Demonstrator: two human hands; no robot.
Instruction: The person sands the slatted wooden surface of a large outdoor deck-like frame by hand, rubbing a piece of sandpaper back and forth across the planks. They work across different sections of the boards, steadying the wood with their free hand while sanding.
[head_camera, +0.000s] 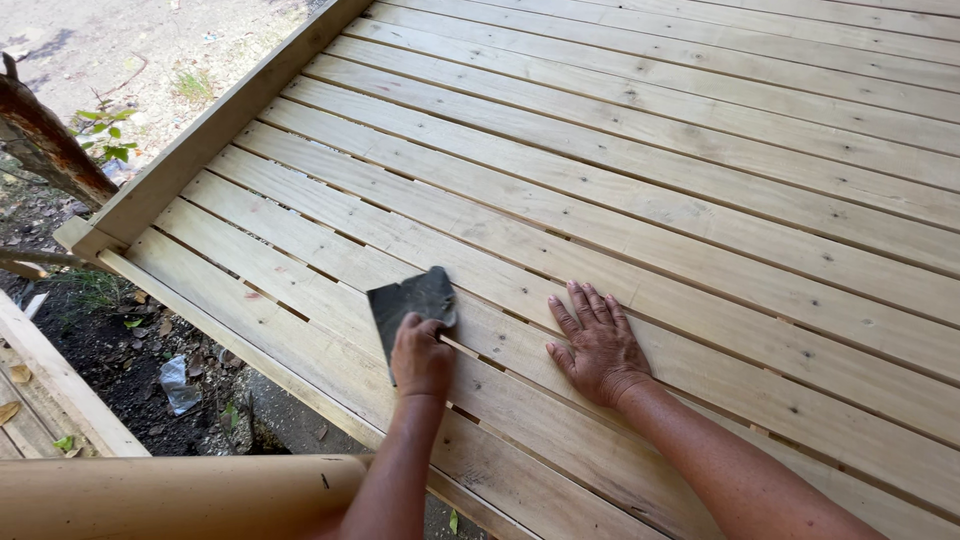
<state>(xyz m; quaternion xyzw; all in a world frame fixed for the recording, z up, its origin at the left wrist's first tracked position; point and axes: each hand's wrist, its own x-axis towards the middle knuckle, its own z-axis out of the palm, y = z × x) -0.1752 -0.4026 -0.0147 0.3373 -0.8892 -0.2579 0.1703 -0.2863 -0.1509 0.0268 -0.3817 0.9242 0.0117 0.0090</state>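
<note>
Sandpaper sheet (412, 303), thin, floppy, light, pinched at its lower edge by left hand (420, 358) near platform's (700, 200) left edge; right hand (597, 345) flat, fingers spread, empty on slats.

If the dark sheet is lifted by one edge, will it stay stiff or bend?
The dark sheet looks thin with a curled corner, so it probably flops. The left hand presses it onto the planks, so it likely shifts easily and seems light.
</note>
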